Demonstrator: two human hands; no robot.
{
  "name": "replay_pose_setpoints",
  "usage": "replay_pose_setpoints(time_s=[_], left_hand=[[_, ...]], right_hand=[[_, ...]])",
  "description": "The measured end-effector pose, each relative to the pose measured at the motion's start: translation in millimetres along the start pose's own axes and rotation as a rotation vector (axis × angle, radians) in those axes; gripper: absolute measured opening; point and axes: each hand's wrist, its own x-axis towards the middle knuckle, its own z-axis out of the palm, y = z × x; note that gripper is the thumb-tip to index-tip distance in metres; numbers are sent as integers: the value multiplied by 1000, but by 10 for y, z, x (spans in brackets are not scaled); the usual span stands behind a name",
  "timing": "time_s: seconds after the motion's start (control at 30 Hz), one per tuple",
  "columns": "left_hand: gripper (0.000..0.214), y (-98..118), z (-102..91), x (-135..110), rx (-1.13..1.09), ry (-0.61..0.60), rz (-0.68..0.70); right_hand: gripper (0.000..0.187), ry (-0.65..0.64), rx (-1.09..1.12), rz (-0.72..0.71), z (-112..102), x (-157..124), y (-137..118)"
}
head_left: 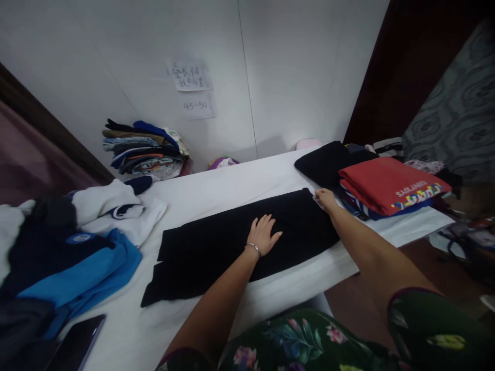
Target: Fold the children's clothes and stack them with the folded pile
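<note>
A long black garment [216,245] lies flat on the white-covered table [266,175], folded into a strip, with a notch at its left end; its exact kind does not show. Palm down on the middle of it rests my left hand [263,236], fingers outstretched, a bracelet at the wrist. At the garment's right end my right hand [326,199] pinches the far corner, where a small white piece, perhaps a label, shows under the fingers.
Close on the right lie a folded red garment [386,180] on a stack and a folded black garment [325,162]. Loose clothes [81,268] heap up on the left, beside a phone [79,342]. A clothes stack [145,149] stands by the wall under paper notes [193,77].
</note>
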Motion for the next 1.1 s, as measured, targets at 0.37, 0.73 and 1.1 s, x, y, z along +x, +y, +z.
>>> replay_pose_setpoints(time_s=[0.37,0.73,1.1], left_hand=[[57,1,7,8,7,6,-6],[56,4,5,4,1,4,-6],[57,14,11,6,-9,11,-3]], right_hand=[[29,-39,-214,-20,-329,-348,-192],[22,30,-318,-39,-121,-374,-255],[39,-18,-53,-110,-948,-939,-311]])
